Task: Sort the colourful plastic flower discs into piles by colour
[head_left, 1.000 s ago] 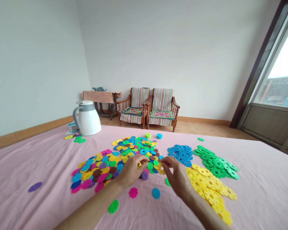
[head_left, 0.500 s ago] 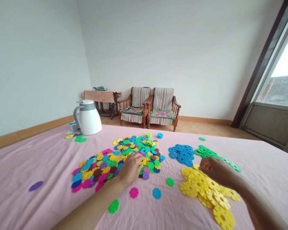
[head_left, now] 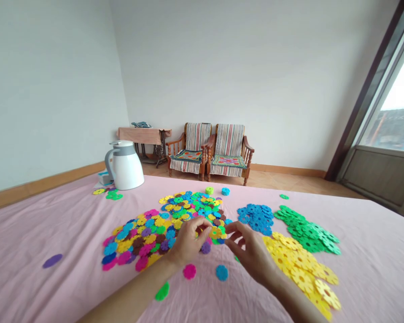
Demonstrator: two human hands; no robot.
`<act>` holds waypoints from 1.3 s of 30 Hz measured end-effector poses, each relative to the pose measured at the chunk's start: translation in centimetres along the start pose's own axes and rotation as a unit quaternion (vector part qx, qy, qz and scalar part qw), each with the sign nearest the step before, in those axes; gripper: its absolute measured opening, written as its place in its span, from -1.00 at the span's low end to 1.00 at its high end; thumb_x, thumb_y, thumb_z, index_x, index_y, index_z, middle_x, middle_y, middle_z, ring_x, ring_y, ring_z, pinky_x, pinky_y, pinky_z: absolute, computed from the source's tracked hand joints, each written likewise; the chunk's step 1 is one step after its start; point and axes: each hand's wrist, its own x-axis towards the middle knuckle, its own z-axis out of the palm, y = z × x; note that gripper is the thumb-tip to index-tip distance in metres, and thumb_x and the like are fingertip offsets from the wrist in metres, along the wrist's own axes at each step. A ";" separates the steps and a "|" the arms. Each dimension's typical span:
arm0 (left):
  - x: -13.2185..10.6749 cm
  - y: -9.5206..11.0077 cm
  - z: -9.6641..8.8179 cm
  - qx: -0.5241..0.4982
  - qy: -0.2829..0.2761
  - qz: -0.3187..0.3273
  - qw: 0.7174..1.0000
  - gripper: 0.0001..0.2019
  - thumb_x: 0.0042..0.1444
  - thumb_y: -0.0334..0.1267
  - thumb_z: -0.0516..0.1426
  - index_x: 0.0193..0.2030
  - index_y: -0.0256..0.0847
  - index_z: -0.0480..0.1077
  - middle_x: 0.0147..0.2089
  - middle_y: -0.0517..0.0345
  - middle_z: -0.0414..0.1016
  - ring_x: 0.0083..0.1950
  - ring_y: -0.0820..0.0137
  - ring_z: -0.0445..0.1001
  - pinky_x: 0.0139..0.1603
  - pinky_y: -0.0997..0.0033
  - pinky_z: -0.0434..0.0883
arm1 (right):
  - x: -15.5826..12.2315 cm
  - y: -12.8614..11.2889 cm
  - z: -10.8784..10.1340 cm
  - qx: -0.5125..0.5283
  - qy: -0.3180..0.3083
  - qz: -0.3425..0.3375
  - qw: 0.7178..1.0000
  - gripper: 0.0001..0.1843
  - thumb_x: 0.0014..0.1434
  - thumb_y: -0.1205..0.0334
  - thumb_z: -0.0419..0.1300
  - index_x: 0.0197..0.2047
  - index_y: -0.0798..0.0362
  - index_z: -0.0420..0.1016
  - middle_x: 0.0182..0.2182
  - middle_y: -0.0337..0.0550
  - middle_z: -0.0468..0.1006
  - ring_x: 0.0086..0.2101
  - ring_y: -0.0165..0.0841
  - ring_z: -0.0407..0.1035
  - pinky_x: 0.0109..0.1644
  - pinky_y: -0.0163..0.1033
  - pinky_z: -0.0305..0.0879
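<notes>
My left hand (head_left: 190, 238) is over the right part of a pile of mixed-colour flower-shaped plastic discs (head_left: 148, 238). Its thumb and fingertips pinch a yellow notched disc (head_left: 217, 232). Facing it from the right, my right hand (head_left: 247, 246) has its thumb and fingers apart, with the fingertips close to that disc's edge; whether they touch it I cannot tell. Beyond my right hand lie sorted heaps: blue discs (head_left: 256, 218), green discs (head_left: 308, 233) and yellow discs (head_left: 301, 264).
Single discs lie near me on the pink cloth (head_left: 97, 296): a pink one (head_left: 189, 271), a blue one (head_left: 221, 272) and a purple one (head_left: 52, 260). Two small stacks, yellow-green (head_left: 209, 190) and blue (head_left: 225, 191), stand behind the pile. A white jug (head_left: 128, 168) is at the back left.
My right hand has moved left from above the yellow and green heaps to face my left hand. My left hand has shifted slightly, and a yellow disc now shows at its fingertips.
</notes>
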 end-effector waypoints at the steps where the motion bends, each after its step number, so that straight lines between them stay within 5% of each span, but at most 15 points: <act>1: -0.1 0.3 0.3 -0.037 -0.015 -0.012 0.999 -0.83 0.15 -0.21 0.05 -0.34 -0.22 0.40 -0.40 0.15 0.49 -0.36 0.42 0.45 -0.31 0.49 0.39 | -0.1 -0.2 0.4 0.019 0.000 0.012 1.000 -0.86 0.07 0.25 0.08 -0.28 0.04 0.39 -0.36 -0.20 0.49 -0.42 -0.43 0.37 -0.39 -0.35 0.28; 6: -0.4 0.5 0.7 -0.083 -0.045 -0.039 0.995 -0.79 0.16 -0.16 0.05 -0.33 -0.24 0.42 -0.40 0.14 0.50 -0.36 0.41 0.46 -0.30 0.48 0.41 | 0.4 0.0 -0.3 0.068 -0.011 0.044 0.997 -0.88 0.08 0.22 0.07 -0.40 0.07 0.37 -0.55 -0.32 0.36 -0.52 -0.48 0.25 -0.47 -0.39 0.19; 12: 0.2 -0.7 -0.4 0.093 -0.004 0.032 0.995 -0.84 0.15 -0.25 0.06 -0.25 -0.16 0.47 -0.23 0.09 0.54 -0.14 0.30 0.45 -0.07 0.33 0.36 | 1.2 2.2 -7.4 -0.081 -0.065 0.074 0.992 -0.83 0.01 0.25 0.06 -0.48 0.07 0.45 -0.61 -0.31 0.38 -0.54 -0.46 0.23 -0.47 -0.38 0.11; 16: -0.1 -0.9 -0.3 0.174 -0.082 0.096 0.977 -0.74 0.16 -0.17 0.09 -0.02 -0.08 0.43 0.02 0.08 0.48 0.08 0.22 0.34 0.16 0.13 0.19 | 0.3 4.8 -11.8 -0.169 -0.132 0.131 0.968 -0.82 -0.05 0.29 0.03 -0.60 0.06 0.40 -0.69 -0.34 0.28 -0.61 -0.49 0.13 -0.53 -0.37 -0.05; 19: -0.6 -1.0 0.0 0.220 -0.146 0.107 0.959 -0.65 0.18 -0.03 0.05 0.10 0.06 0.34 0.19 0.13 0.33 0.21 0.14 0.21 0.23 -0.08 0.02 | -0.2 6.2 -13.0 -0.236 -0.122 0.153 0.952 -0.79 -0.05 0.23 0.07 -0.64 0.07 0.38 -0.70 -0.31 0.31 -0.61 -0.47 0.15 -0.52 -0.35 -0.07; 23: -0.9 -1.7 0.3 0.267 -0.142 0.093 0.949 -0.60 0.21 0.02 -0.02 0.15 0.06 0.28 0.23 0.07 0.28 0.25 0.06 0.15 0.21 -0.21 -0.07 | 0.3 6.2 -12.1 -0.300 -0.048 0.144 0.942 -0.73 0.02 0.14 0.04 -0.59 0.05 0.42 -0.65 -0.25 0.39 -0.57 -0.41 0.24 -0.48 -0.33 -0.01; 31: 0.0 -2.3 -0.3 0.342 -0.029 0.034 0.938 -0.77 0.11 -0.40 0.06 -0.10 -0.15 0.40 -0.10 0.04 0.43 -0.01 0.20 0.33 0.03 0.12 0.20 | 1.1 4.7 -7.6 -0.311 -0.014 0.080 0.947 -0.71 0.08 0.20 -0.04 -0.56 0.05 0.40 -0.61 -0.21 0.44 -0.52 -0.39 0.30 -0.43 -0.33 0.04; 39: 0.3 -3.4 -0.4 0.325 -0.049 0.005 0.944 -0.57 0.02 -0.50 0.00 0.03 -0.14 0.39 0.07 0.07 0.42 0.09 0.20 0.29 0.08 0.14 0.21 | 1.0 4.7 -4.2 -0.278 -0.027 0.058 0.958 -0.75 0.09 0.24 -0.04 -0.54 0.05 0.36 -0.60 -0.22 0.44 -0.53 -0.41 0.30 -0.44 -0.34 0.01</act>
